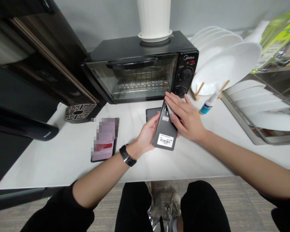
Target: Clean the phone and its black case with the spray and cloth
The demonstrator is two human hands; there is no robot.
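Observation:
A grey smartphone [163, 129] is tilted above the counter, its back with a white barcode label facing me. My left hand [147, 133] grips it along its left edge and from beneath. Across the upper back, by the camera lens, my right hand [185, 116] lies with fingers stretched out together. Something pale shows at the edge of the right fingers; I cannot make out what it is. Behind the phone a dark flat object [150, 113] rests on the counter, partly hidden. Further left lies another phone [108, 135], screen up and pixelated.
A black toaster oven [140, 77] stands behind the hands, carrying a white pot [154, 19]. To the right are a small spray bottle [206, 106], white plates [228, 64] in a wooden rack and a metal dish rack [246, 124]. A dark drinks machine [60, 48] stands left.

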